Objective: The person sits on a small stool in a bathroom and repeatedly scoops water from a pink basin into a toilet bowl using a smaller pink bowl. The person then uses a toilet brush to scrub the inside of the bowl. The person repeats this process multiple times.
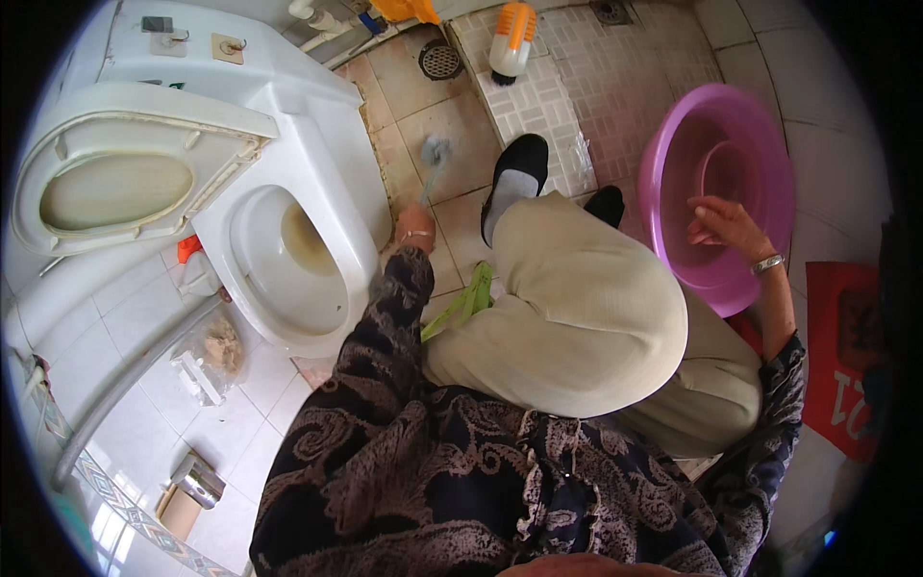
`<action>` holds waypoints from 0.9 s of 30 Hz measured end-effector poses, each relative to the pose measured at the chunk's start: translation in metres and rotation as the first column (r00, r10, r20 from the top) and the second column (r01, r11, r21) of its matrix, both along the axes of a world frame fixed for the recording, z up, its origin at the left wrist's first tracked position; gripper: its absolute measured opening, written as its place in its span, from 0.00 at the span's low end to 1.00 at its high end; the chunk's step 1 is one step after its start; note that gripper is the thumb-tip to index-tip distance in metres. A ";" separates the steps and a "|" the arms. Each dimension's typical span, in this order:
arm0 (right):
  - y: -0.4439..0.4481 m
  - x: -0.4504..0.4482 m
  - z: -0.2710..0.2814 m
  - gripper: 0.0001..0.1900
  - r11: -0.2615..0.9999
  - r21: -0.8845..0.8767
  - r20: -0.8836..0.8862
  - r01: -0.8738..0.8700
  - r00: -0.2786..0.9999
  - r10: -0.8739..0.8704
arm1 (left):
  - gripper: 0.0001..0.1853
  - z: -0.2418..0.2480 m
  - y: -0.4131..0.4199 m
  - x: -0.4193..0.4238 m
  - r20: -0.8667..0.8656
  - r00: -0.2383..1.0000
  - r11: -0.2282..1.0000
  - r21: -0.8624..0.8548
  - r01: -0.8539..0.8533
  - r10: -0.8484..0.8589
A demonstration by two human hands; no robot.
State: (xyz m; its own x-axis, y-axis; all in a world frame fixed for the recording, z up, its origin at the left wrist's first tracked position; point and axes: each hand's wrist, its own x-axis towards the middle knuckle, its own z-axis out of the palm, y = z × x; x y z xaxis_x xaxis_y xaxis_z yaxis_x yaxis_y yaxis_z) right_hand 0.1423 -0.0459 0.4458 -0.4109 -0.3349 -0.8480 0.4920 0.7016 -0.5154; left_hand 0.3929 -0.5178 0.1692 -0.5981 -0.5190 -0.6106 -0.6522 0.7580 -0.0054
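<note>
My left hand (416, 227), low beside the toilet bowl (288, 260), is closed on the handle of a small brush (435, 150). The pale, blurred brush head is at the tiled floor (461, 169). Over the inside of a large pink plastic basin (652, 166) is my right hand (721, 223), its fingers curled; whether they hold anything I cannot tell. A smaller pink round vessel (710, 162) lies within the basin, just beyond that hand. The toilet's seat and lid (115, 173) are raised, and brownish water shows in the bowl.
A white and orange brush (510, 47) lies on a paler tiled strip, near a round floor drain (440, 60). Pipes (328, 32) run along the far wall. Green strips (472, 292) lie by my leg. A red bag (829, 346) stands right of the basin.
</note>
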 end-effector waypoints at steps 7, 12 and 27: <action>-0.011 0.003 0.017 0.19 0.994 0.079 -0.028 0.080 0.997 -0.078 | 0.14 -0.004 -0.032 -0.106 -0.420 0.835 0.932 0.225 -0.285 0.356; -0.009 0.005 0.023 0.19 0.987 0.101 -0.033 0.127 0.992 -0.124 | 0.11 -0.032 0.004 -0.039 -0.504 0.827 0.958 0.003 -0.288 0.250; -0.031 -0.004 0.029 0.20 0.986 0.091 -0.072 0.139 0.989 -0.133 | 0.14 -0.060 -0.063 -0.191 0.133 0.867 0.866 -0.084 0.493 -0.481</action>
State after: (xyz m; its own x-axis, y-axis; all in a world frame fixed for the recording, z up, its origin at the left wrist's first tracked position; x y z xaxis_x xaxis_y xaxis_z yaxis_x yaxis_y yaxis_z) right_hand 0.1383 -0.0770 0.4750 -0.5028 -0.1910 -0.8430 0.5535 0.6779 -0.4838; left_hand 0.2021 -0.5806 0.1088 -0.7288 -0.2467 -0.6387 -0.1912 0.9691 -0.1561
